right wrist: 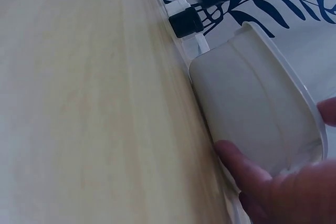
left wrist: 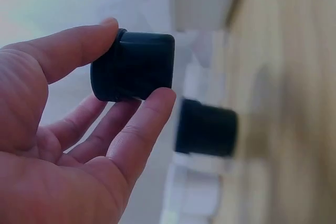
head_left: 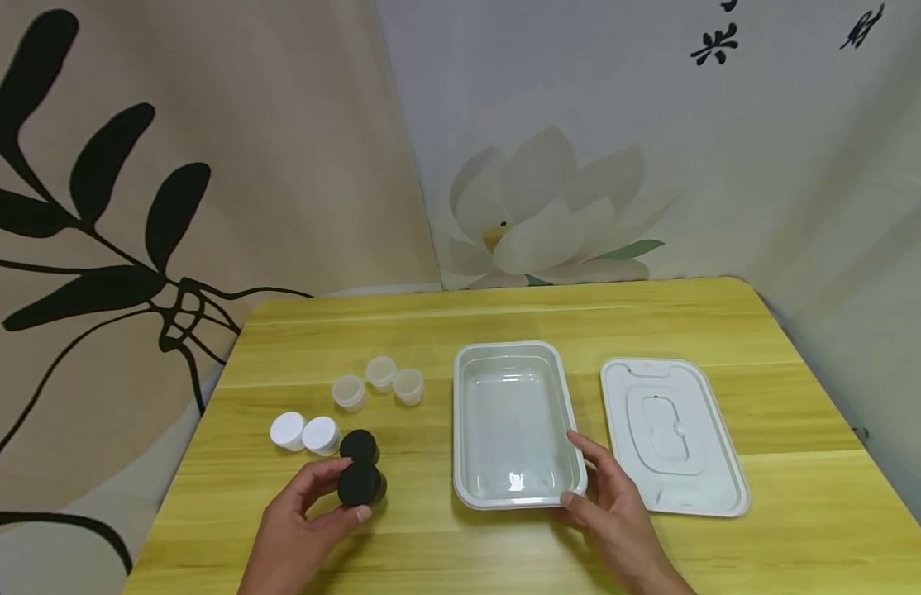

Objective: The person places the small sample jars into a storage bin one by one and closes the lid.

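My left hand (head_left: 300,516) pinches a small black lidded jar (head_left: 359,484) between thumb and fingers. The left wrist view shows that jar (left wrist: 139,64) raised off the table, with a second black jar (left wrist: 207,128) standing beyond it. In the head view the standing black jar (head_left: 360,446) is just behind the held one. My right hand (head_left: 617,508) holds the near right corner of a white rectangular box (head_left: 460,430), thumb at the front rim and a finger over the right rim. From the right wrist, the box's outer wall (right wrist: 252,108) shows beside the thumb.
Two white-lidded jars (head_left: 322,435) stand left of the black ones. Behind them are three small translucent cups (head_left: 349,392). A white lid (head_left: 665,487) lies flat to the right of the box. Patterned curtains (head_left: 542,83) hang behind the wooden table (head_left: 818,463).
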